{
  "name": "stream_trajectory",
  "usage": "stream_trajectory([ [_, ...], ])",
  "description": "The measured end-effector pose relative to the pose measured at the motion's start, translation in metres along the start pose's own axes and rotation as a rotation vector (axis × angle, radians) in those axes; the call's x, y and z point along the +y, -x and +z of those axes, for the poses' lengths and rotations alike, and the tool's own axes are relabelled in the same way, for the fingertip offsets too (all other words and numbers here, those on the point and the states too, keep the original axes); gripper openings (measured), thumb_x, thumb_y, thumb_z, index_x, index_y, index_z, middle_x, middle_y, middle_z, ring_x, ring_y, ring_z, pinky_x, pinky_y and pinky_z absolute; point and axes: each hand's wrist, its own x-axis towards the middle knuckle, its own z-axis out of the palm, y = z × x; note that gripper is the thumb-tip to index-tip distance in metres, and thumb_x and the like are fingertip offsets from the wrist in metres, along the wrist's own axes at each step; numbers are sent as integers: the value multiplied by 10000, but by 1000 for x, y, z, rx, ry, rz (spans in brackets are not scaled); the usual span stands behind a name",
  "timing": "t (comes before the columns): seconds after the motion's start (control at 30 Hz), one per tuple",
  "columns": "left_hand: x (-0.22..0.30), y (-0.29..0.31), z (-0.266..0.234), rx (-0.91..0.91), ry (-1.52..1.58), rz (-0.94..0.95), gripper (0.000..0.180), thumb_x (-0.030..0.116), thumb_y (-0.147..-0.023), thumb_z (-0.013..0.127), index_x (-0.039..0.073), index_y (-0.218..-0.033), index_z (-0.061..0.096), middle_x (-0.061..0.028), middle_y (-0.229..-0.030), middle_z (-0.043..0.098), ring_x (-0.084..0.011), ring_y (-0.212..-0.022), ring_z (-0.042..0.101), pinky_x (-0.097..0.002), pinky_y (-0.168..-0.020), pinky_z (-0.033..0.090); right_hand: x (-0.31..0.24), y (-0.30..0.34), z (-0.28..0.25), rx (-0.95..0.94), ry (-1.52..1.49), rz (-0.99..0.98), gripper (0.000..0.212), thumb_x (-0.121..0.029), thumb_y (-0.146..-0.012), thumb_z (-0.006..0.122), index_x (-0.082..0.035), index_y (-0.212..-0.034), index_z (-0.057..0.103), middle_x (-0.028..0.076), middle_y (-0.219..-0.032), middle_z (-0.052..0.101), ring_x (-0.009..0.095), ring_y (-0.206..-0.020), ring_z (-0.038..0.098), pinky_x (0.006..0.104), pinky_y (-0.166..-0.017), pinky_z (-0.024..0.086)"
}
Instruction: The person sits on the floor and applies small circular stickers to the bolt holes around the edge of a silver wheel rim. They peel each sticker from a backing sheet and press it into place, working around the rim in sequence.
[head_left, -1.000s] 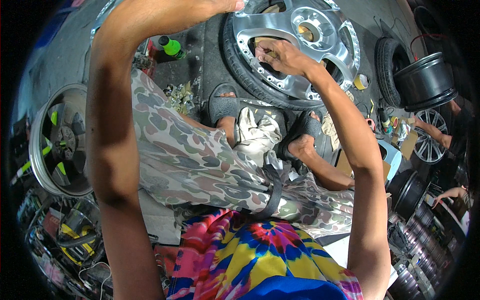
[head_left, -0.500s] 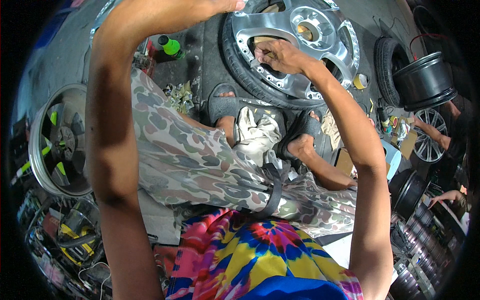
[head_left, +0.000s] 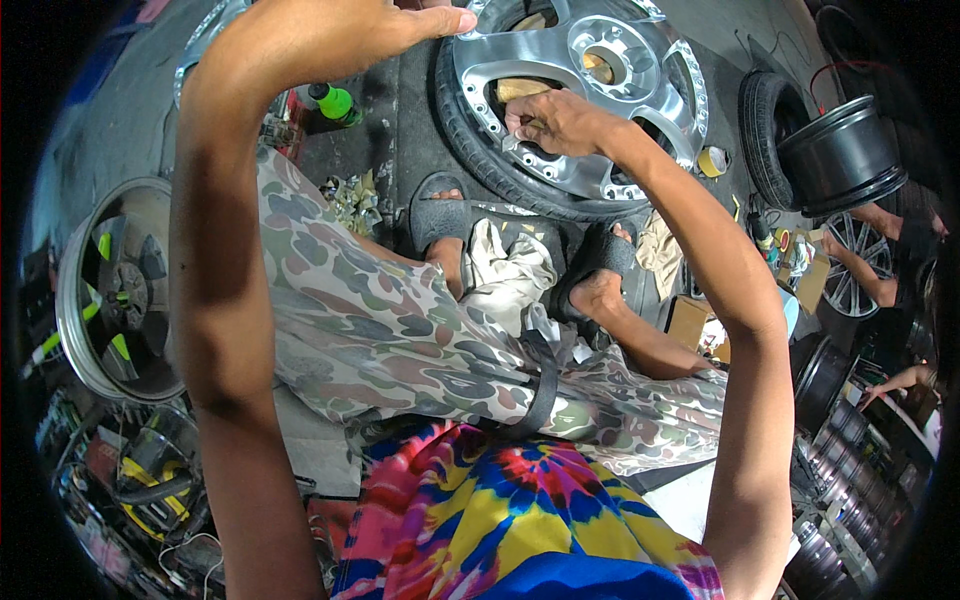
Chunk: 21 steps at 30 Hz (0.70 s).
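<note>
A silver alloy wheel rim (head_left: pixel 480 68) lies on top of a black tyre (head_left: pixel 470 165) beyond my feet. Over a gap between its spokes, my right hand (head_left: pixel 560 120) bends down with its fingertips pressed together at the rim's bolt-lined edge. A small pale scrap seems to show under those fingertips; what it is cannot be made out. At the top edge, my left hand (head_left: pixel 400 30) reaches in from the left with its thumb stretched towards the wheel's upper left edge. Its other fingers are mostly cut off by the frame.
A green-capped bottle (head_left: pixel 335 104) stands left of the wheel, and crumpled paper (head_left: pixel 352 203) lies below it. A cream cloth (head_left: pixel 505 270) is between my sandalled feet. A yellow tape roll (head_left: pixel 712 161), a spare tyre (head_left: pixel 770 140) and a black rim (head_left: pixel 845 155) are rightward. Another person's arms show far right.
My left hand has come slightly lower, showing more of the thumb. The right fingertips have shifted a little down along the rim edge; the whole view has moved slightly.
</note>
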Motion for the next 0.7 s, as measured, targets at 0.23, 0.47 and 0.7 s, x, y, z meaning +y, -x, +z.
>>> stream_trajectory([
  [0.23,-9,12,12,99,32,141,345,312,-1066,710,-21,-1030,789,-97,-726,696,-141,-600,637,-363,-573,479,-10,8,-7,-106,84,15,117,-49,-958,704,-62,-1058,646,145,-971,729,399,-967,700,507,-834,523],
  [0.47,-16,6,7,44,40,152,346,315,-1063,710,-21,-1027,784,-88,-730,691,-144,-603,610,-357,-580,474,-21,5,-15,-143,115,81,126,-31,-945,696,-75,-1047,637,108,-960,724,353,-977,702,498,-863,486],
  [0.7,16,-4,5,-49,16,-173,343,308,-1071,713,-24,-1004,772,-81,-731,683,-138,-621,618,-354,-593,488,-21,10,-9,-217,188,79,129,-50,-950,689,-103,-1059,644,73,-1005,704,322,-1053,685,498,-898,449],
])
